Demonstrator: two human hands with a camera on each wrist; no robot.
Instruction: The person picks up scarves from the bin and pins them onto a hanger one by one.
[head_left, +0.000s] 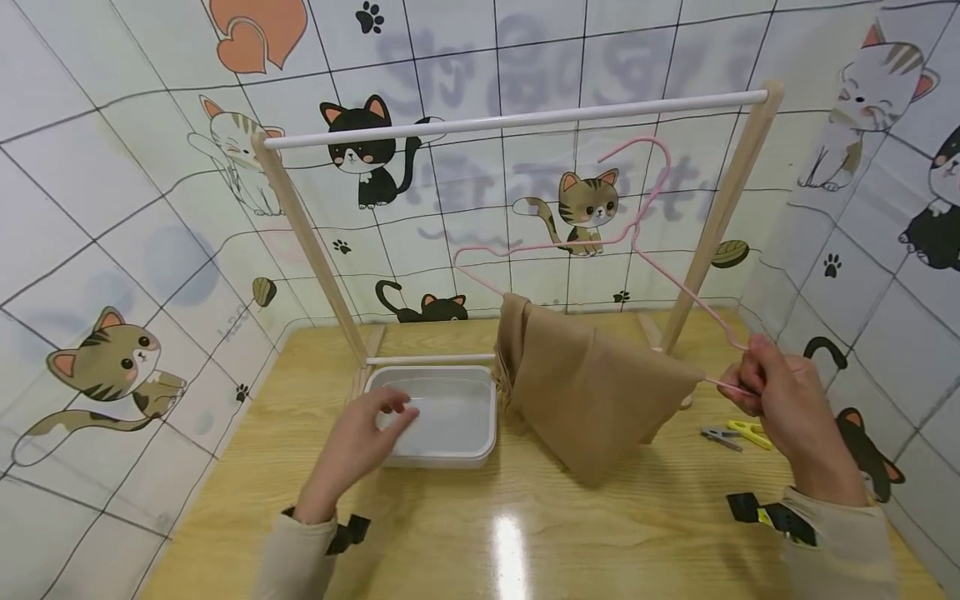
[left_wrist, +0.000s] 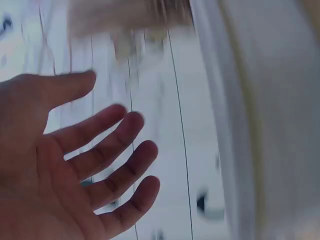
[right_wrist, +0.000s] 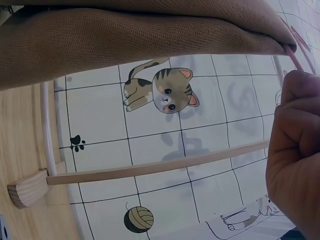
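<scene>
My right hand [head_left: 783,400] grips one lower corner of a pink wire hanger [head_left: 558,244], fingers curled round the wire. Over the hanger's bottom bar drapes a brown cloth [head_left: 600,387], bunched toward the left end and hanging in a point above the table. The hanger's hook is up, in front of the wall and below the rack's white rail. In the right wrist view the cloth [right_wrist: 150,37] spans the top, beside my curled fingers. My left hand [head_left: 367,433] holds nothing and hovers over a white plastic box; the left wrist view shows its fingers spread and relaxed.
A rack with wooden legs [head_left: 311,246] and a white top rail [head_left: 517,121] stands at the back of the table [head_left: 420,533]. The white box [head_left: 438,457] sits front left of it. A grey clothespin [head_left: 722,437] and a yellow clothespin [head_left: 750,433] lie at right.
</scene>
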